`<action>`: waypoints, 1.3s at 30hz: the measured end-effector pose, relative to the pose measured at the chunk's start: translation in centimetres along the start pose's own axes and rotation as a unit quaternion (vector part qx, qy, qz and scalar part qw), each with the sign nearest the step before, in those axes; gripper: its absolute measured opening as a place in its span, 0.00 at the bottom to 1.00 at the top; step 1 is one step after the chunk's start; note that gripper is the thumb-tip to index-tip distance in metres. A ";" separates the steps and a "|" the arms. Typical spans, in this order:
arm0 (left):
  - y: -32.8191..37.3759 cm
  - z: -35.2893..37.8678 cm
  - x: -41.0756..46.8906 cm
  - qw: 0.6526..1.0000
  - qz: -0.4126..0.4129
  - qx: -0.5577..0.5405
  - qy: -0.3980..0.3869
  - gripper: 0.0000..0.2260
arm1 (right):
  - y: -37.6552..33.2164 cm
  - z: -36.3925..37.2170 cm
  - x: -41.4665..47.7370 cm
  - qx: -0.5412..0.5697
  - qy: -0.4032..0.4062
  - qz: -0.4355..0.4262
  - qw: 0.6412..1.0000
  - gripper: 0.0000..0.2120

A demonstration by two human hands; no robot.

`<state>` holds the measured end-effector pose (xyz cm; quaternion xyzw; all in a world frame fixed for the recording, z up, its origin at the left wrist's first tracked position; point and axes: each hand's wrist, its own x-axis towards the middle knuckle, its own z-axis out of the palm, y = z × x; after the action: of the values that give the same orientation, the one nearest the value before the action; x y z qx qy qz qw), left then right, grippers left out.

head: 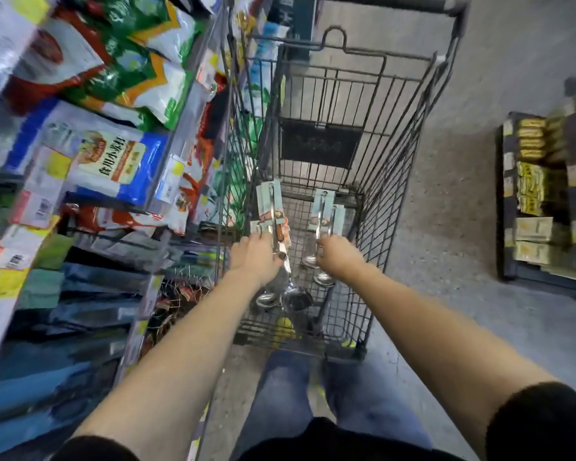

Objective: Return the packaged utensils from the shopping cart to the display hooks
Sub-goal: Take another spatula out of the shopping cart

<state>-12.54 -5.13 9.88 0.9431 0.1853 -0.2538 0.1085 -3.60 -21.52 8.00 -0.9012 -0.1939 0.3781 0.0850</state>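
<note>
Both my arms reach down into a dark wire shopping cart point(409, 181). My left hand point(256, 257) is shut on a bunch of packaged metal ladles point(270, 207) with pale card backings; their steel bowls point(285, 296) hang below my wrist. My right hand point(338, 252) is shut on a second bunch of carded ladles point(325, 209), whose bowls point(316, 269) point toward me. Both bunches sit inside the cart basket, just above its mesh floor. No display hooks are in view.
Shelves point(167, 181) packed with bagged goods run along the left, close against the cart. A low pallet of yellow and dark packets point(542, 201) stands on the grey floor at right. My legs in jeans point(290, 394) are behind the cart.
</note>
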 end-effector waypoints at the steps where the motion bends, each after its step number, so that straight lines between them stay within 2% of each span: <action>1: -0.1 0.3 0.7 1.000 -0.003 -0.001 -0.009 0.21 | 0.2 0.3 0.8 0.005 -0.008 0.005 1.000 0.26; 6: -0.6 3.2 4.2 0.999 -0.014 0.014 -0.041 0.18 | 1.3 1.8 5.2 -0.006 -0.046 0.006 0.999 0.21; 13: 0.3 9.7 8.6 0.991 -0.063 -0.013 -0.115 0.22 | 3.5 4.4 13.1 -0.003 -0.087 0.005 0.996 0.21; 19: 0.4 15.7 11.0 0.978 -0.123 -0.107 -0.132 0.17 | 4.3 8.9 17.5 0.113 -0.076 0.029 0.990 0.13; 25: 0.2 21.2 13.7 0.924 -0.206 -0.276 -0.165 0.09 | 4.9 13.0 21.2 0.172 -0.091 0.045 0.980 0.19; 30: 1.4 25.9 15.0 0.874 -0.240 -0.409 -0.109 0.10 | 4.9 15.0 23.9 0.267 -0.083 0.089 0.956 0.21; 33: 1.8 30.1 15.5 0.847 -0.254 -0.457 -0.094 0.16 | 5.4 16.7 25.0 0.334 -0.087 0.118 0.931 0.23; 36: 2.7 27.2 16.3 0.834 -0.304 -0.452 -0.080 0.14 | 5.7 17.8 25.3 0.388 -0.102 0.143 0.905 0.26; 39: 2.8 26.4 17.3 0.802 -0.349 -0.479 -0.071 0.11 | 5.2 18.1 24.9 0.472 -0.142 0.147 0.858 0.19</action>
<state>-9.09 -10.47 -21.16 0.6221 0.5917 -0.2202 0.4630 0.85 -15.85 -22.32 -0.7076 0.1324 0.5565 0.4148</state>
